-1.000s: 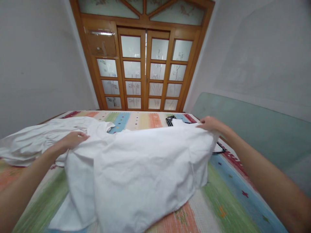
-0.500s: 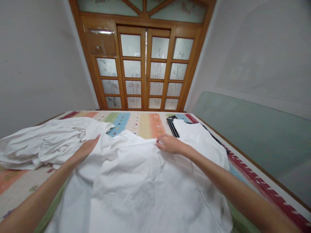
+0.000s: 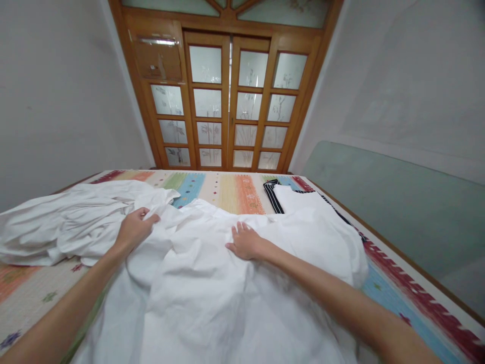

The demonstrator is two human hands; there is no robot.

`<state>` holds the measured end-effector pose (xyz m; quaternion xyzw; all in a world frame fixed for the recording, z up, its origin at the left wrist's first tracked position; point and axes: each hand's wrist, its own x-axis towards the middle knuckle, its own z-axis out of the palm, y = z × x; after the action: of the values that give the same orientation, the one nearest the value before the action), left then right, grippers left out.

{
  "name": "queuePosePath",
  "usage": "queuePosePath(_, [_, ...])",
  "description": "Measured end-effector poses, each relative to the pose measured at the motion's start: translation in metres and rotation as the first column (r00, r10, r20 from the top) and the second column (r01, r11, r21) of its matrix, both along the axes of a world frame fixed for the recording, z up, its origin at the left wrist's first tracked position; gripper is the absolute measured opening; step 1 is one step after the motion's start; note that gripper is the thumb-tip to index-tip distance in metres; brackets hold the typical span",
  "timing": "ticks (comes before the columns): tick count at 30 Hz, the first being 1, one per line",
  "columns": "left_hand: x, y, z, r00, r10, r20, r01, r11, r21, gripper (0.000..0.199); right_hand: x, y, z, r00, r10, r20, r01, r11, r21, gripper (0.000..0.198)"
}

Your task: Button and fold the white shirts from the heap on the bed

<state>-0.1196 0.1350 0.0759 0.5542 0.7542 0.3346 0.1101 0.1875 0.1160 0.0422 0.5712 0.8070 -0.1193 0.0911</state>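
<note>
A large white cloth, loosely creased, is spread over the bed in front of me; whether it is a garment or a sheet I cannot tell. At its upper left, my left hand is closed on a fold, thumb and fingers pinching the fabric. My right hand lies on the upper middle of the cloth, palm down with the fingers spread, holding nothing. Beyond it on the right lies a white top with black striped trim, partly covered by the cloth's edge.
Bunched white fabric is heaped on the left side of the bed. Under everything is a bedspread with coloured stripes. A pale green headboard-like panel runs along the right wall. Wooden doors with glass panes stand at the far end.
My right hand has moved left and a little towards me, from gripping the cloth's top edge to lying flat on it. The fingers of my left hand have curled onto the fabric.
</note>
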Motion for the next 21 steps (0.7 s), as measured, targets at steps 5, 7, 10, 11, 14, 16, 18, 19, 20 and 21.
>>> queuePosePath(5, [0.011, 0.018, 0.009, 0.995, 0.059, -0.085, -0.043, 0.982, 0.186, 0.022, -0.003, 0.047, -0.010, 0.998, -0.059, -0.019, 0.059, 0.998, -0.016, 0.075])
queuePosePath(7, [0.015, 0.029, 0.015, 0.988, 0.102, -0.116, -0.074, 0.972, 0.221, 0.026, -0.005, 0.070, -0.012, 0.996, -0.085, -0.014, 0.085, 0.996, -0.013, 0.074])
queuePosePath(10, [0.021, 0.048, 0.026, 0.974, 0.143, -0.176, -0.101, 0.968, 0.228, 0.034, -0.009, 0.101, -0.013, 0.995, -0.102, -0.005, 0.102, 0.995, 0.015, 0.068])
queuePosePath(11, [0.023, 0.054, 0.031, 0.971, 0.140, -0.194, -0.094, 0.970, 0.226, 0.035, -0.010, 0.109, -0.014, 0.995, -0.103, -0.002, 0.103, 0.994, 0.026, 0.066])
queuePosePath(14, [0.030, 0.064, 0.052, 0.969, 0.071, -0.238, -0.015, 0.973, 0.228, 0.033, -0.012, 0.126, -0.015, 0.994, -0.107, 0.013, 0.106, 0.993, 0.058, 0.064])
queuePosePath(16, [0.041, 0.063, 0.069, 0.967, -0.012, -0.255, 0.077, 0.966, 0.247, 0.031, -0.012, 0.129, -0.018, 0.995, -0.098, 0.012, 0.097, 0.991, 0.088, 0.065])
queuePosePath(18, [0.060, 0.056, 0.082, 0.956, -0.127, -0.265, 0.201, 0.940, 0.277, 0.030, -0.009, 0.128, -0.022, 0.997, -0.077, -0.009, 0.077, 0.990, 0.115, 0.065])
queuePosePath(19, [0.072, 0.050, 0.085, 0.939, -0.204, -0.277, 0.283, 0.915, 0.286, 0.030, -0.008, 0.127, -0.024, 0.997, -0.067, -0.026, 0.070, 0.990, 0.124, 0.065])
queuePosePath(20, [0.086, 0.043, 0.086, 0.913, -0.285, -0.293, 0.368, 0.885, 0.285, 0.030, -0.006, 0.126, -0.026, 0.997, -0.060, -0.045, 0.066, 0.990, 0.129, 0.064])
queuePosePath(21, [0.100, 0.036, 0.084, 0.867, -0.385, -0.316, 0.467, 0.847, 0.252, 0.030, -0.004, 0.125, -0.027, 0.996, -0.058, -0.063, 0.066, 0.989, 0.130, 0.064])
